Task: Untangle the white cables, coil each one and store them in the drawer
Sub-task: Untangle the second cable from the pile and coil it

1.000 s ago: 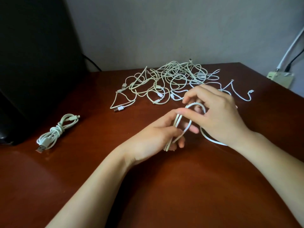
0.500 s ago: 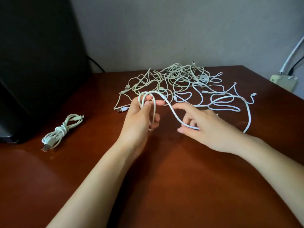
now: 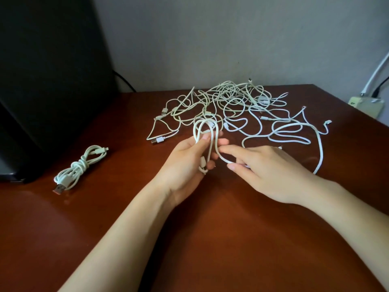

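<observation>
A tangle of white cables (image 3: 231, 104) lies at the back middle of the brown table (image 3: 210, 239). My left hand (image 3: 185, 165) grips a folded loop of one white cable (image 3: 205, 133), thumb pressed on the strands, the loop standing up above the fingers. My right hand (image 3: 265, 171) pinches the same cable just right of the loop, where it sags between the two hands. The rest of that cable (image 3: 320, 148) trails off to the right across the table. A finished coil (image 3: 81, 165), knotted in its middle, lies at the left. No drawer is in view.
A large black object (image 3: 42, 81) stands at the left, close behind the finished coil. A grey wall runs behind the table. At the far right a beige wall box (image 3: 366, 104) with cords sits past the table's corner.
The left hand has turned upright with the loop held higher; the right hand let go of the loop's top and now pinches the cable lower, close to the left hand. More cable lies spread at the right.
</observation>
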Available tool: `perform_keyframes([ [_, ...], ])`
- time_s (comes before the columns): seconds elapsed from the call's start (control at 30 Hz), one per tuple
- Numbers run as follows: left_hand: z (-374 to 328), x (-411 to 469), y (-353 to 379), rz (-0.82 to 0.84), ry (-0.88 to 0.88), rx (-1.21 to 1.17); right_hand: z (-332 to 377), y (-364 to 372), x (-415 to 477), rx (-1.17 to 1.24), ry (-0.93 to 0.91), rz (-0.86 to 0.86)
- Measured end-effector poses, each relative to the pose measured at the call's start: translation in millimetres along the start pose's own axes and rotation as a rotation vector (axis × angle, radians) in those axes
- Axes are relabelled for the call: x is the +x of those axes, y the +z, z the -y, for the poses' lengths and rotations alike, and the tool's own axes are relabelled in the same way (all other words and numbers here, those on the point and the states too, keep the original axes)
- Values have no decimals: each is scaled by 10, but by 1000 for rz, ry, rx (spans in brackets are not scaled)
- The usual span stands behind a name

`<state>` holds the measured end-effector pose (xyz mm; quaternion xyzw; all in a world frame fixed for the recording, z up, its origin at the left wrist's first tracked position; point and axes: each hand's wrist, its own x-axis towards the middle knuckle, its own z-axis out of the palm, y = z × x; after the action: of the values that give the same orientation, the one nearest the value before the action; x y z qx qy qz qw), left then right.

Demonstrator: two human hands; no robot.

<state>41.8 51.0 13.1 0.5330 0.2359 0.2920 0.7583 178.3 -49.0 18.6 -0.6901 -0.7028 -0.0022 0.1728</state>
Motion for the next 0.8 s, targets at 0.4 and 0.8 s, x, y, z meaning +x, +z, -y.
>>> perform_keyframes([
  [0.4,1,40,-91,-140,196,217,-57,6,8,-42,-7,-26],
  [0.8,-242,63,-333,-385,253,-223,-174,-26,28,16,75,-53],
])
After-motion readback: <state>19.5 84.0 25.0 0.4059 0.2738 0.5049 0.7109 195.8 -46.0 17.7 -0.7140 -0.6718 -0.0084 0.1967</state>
